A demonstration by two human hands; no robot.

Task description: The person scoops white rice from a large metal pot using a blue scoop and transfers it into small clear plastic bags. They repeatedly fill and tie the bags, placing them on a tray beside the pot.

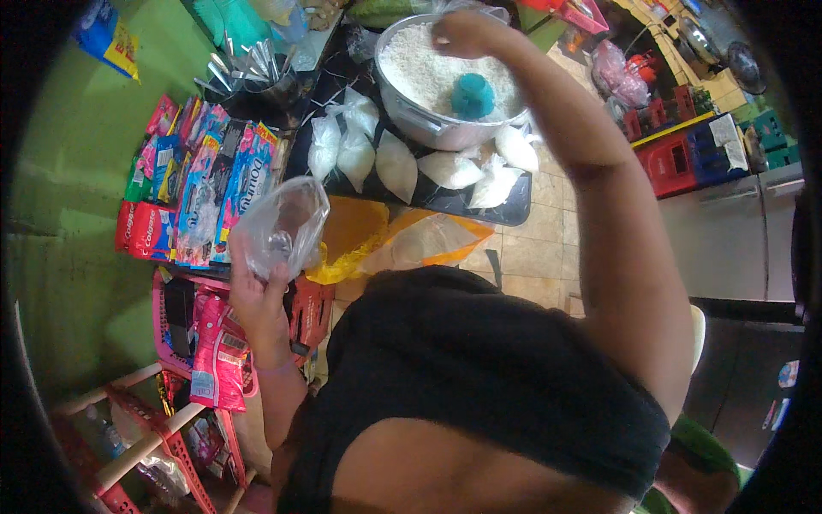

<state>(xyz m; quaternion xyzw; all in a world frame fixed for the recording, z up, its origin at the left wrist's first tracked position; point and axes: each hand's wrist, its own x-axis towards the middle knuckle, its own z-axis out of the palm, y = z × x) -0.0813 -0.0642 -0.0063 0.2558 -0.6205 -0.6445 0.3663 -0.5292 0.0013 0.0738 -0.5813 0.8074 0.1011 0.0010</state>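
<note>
My left hand (pixel 259 301) grips an open clear plastic bag (pixel 287 214) by its lower part, with the thumb in front. The bag looks mostly see-through. My right arm reaches to the far side of a large round metal pot (pixel 428 128) of white powder (pixel 419 64). There my right hand (pixel 467 36) is curled closed above the powder near the rim; whatever its fingers hold is hidden. A teal plastic cup (pixel 473 96) rests in the powder. Several filled, knotted bags of white powder (pixel 396 167) lie on the dark marbled table (pixel 509 210) around the pot's near side.
Sachet packs (pixel 201 193) are stacked at the left, below a holder of metal cutlery (pixel 257 68). A yellow-orange plastic bag (pixel 351 231) hangs at the table's near edge. Pink baskets (pixel 171 317) stand lower left. Bottle crates (pixel 685 158) are far right.
</note>
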